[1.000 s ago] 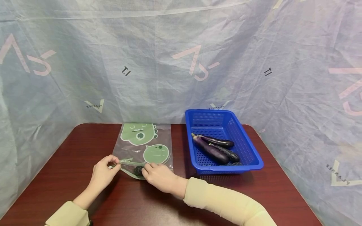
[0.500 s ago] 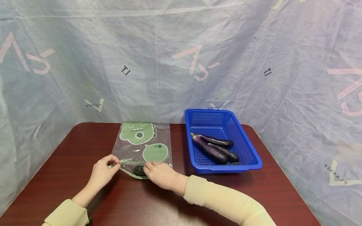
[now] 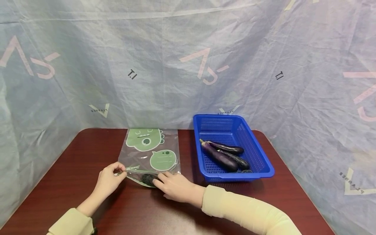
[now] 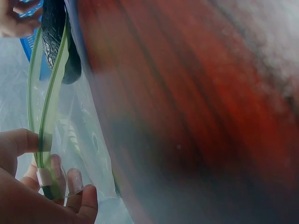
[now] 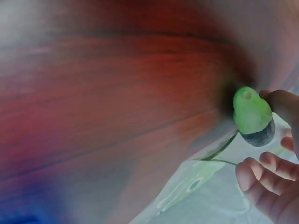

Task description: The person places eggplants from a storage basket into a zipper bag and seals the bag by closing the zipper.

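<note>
A clear zip bag with a green cartoon print (image 3: 163,160) lies flat on the table, mouth towards me. My left hand (image 3: 108,181) pinches the left end of its mouth; in the left wrist view a pale slider (image 4: 45,177) sits between the fingers, and the two green zip strips stand apart. Inside the mouth lies a dark eggplant with net-like markings (image 3: 148,179). At its right end, my right hand (image 3: 177,187) holds it with curled fingers, partly hiding it. The right wrist view shows its light green end (image 5: 252,112) against the thumb, other fingertips just below.
To the right stands a blue perforated basket (image 3: 262,156) holding several dark eggplants (image 3: 218,156), one with a rough-looking surface. A dark mesh-like thing lies at its near end. The reddish wooden table (image 3: 132,212) ends against a grey cloth backdrop (image 3: 164,91).
My right hand has slid to the right along the eggplant, so more of the eggplant shows in the bag's mouth. The left hand keeps its pinch, nearly still.
</note>
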A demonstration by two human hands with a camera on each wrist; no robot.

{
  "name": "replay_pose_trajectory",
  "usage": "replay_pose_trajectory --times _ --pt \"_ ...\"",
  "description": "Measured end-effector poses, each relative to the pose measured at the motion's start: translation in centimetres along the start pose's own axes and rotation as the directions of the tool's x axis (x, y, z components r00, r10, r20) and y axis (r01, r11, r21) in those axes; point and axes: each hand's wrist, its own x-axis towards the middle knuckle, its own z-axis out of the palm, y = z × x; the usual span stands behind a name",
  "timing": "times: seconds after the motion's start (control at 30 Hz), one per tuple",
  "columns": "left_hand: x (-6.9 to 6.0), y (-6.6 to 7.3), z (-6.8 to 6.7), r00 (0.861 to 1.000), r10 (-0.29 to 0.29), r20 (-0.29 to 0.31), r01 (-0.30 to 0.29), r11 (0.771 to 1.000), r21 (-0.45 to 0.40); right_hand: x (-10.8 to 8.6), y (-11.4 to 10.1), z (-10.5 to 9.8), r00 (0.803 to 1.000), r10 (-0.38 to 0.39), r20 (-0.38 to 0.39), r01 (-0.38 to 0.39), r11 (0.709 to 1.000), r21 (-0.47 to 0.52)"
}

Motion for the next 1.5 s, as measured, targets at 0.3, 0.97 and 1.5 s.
replay_pose_trajectory --times 0.3,0.97,1.5 --pt "0.0 0.1 0.0 1.000 0.008 -0.008 -0.008 1.000 -0.005 -2.3 0.0 0.2 1.000 0.011 -0.017 -0.010 0.998 0.064" --pt "0.2 0.3 -0.2 1.000 0.026 -0.016 -0.026 1.000 -0.003 -2.6 0.4 -0.8 0.998 0.011 -0.058 -0.014 0.998 -0.053" --pt "0.2 0.6 -0.1 0.999 0.041 -0.029 -0.041 0.999 0.001 0.0 -0.1 -1.7 0.994 0.003 -0.106 -0.015 0.994 -0.107"
